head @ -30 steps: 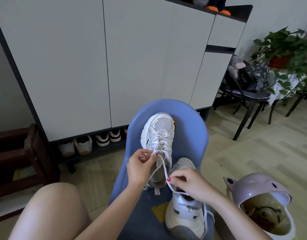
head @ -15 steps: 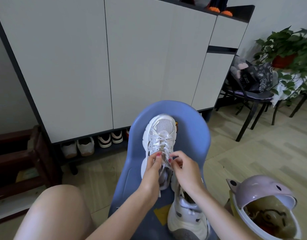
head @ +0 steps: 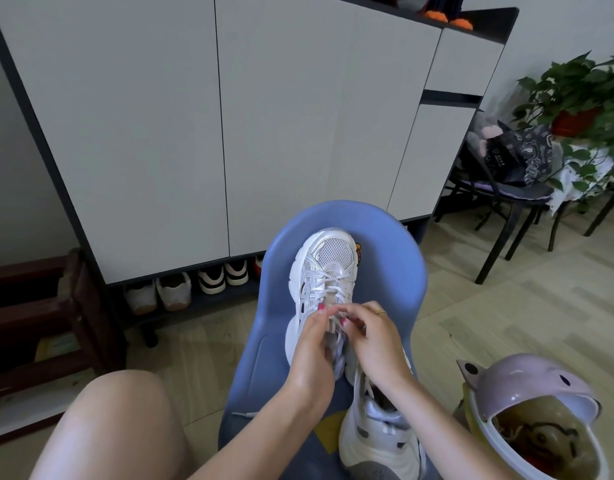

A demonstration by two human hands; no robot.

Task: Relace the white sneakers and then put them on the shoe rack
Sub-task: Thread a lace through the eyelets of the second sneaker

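Lace (head: pixel 333 289) is limp and thin, so I pinch near its tip. Both hands, left (head: pixel 312 344) and right (head: pixel 375 337), grip it over the far sneaker (head: pixel 324 268).

The far sneaker (head: pixel 324 271) is white with a mesh toe and white laces, and the near sneaker (head: pixel 378 434) is white with grey patches, both on a blue chair (head: pixel 395 271). The cabinet (head: pixel 229 126) is pale grey with dark edging. The bin (head: pixel 527 393) has a lilac lid, the pot (head: pixel 572 121) is red under green leaves, and the nails (head: pixel 321 308) are pink.
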